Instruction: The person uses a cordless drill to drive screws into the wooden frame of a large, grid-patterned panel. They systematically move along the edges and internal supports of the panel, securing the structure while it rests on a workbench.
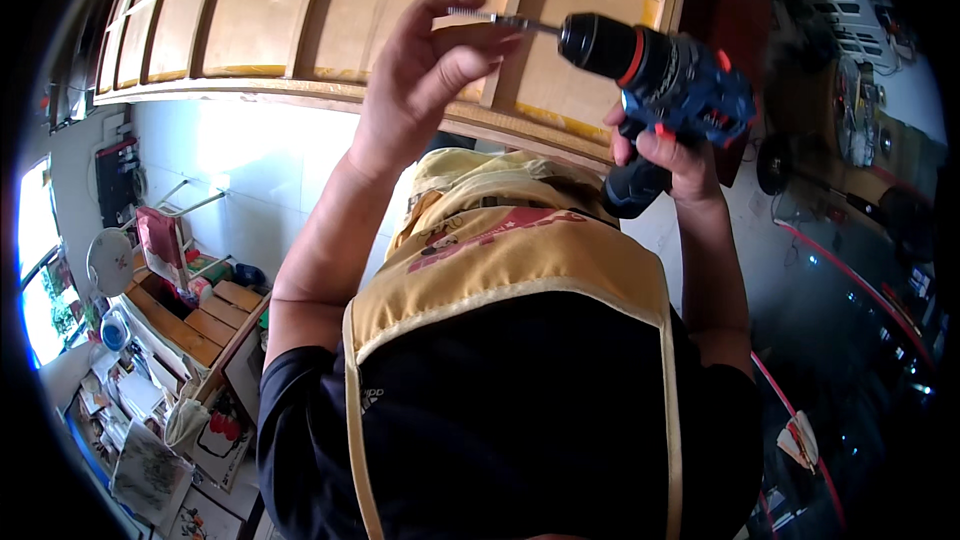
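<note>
My right hand (680,160) grips the handle of a blue and black cordless drill (690,90) with a red ring behind its chuck. From the chuck a thin driver bit (540,28) points left. At the bit's end sits what looks like a threaded screw (470,13). My left hand (430,75) has its fingers curled round that screw and the bit's tip; the exact contact is partly hidden. Both hands are held up in front of a wooden panel (400,10) divided by battens, and the screw's point does not visibly touch it.
The panel's near rail (330,93) runs just beyond my yellow apron (490,270). To the left stand a folding chair (162,240), a wooden cabinet (215,325) and piled papers (130,390). Dark glossy sheets with a red edge (850,265) lie at the right.
</note>
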`<control>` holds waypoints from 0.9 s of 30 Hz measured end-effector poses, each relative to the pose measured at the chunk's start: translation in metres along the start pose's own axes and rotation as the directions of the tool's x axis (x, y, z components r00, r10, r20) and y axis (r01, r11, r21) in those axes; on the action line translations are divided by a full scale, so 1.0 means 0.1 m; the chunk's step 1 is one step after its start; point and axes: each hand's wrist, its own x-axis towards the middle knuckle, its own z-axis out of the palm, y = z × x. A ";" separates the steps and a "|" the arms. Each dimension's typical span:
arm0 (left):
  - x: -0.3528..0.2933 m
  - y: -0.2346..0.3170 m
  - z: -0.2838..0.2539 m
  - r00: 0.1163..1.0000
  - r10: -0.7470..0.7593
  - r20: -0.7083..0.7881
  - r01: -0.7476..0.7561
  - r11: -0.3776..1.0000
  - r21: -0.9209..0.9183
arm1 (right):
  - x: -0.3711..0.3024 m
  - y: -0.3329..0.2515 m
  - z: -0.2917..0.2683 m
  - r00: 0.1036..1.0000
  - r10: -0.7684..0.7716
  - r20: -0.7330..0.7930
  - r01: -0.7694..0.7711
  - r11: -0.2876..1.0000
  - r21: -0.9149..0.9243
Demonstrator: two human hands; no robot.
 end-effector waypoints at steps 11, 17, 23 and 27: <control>-0.77 -1.32 -0.80 0.953 0.194 0.231 -0.245 0.053 0.968 | 0.03 0.01 -0.36 0.979 0.145 -0.146 -0.138 0.989 0.060; -0.71 -1.47 -0.80 0.940 0.290 0.181 -0.219 0.105 0.970 | -0.01 0.08 -0.45 0.963 0.216 -0.160 -0.200 0.973 0.114; -0.68 -1.42 -0.78 0.948 0.273 0.166 -0.210 0.142 0.967 | -0.02 0.06 -0.54 0.943 0.298 -0.147 -0.280 0.951 0.131; -0.69 -1.48 -0.79 0.938 0.296 0.180 -0.226 0.130 0.965 | -0.03 0.01 -0.68 0.912 0.391 -0.125 -0.382 0.920 0.087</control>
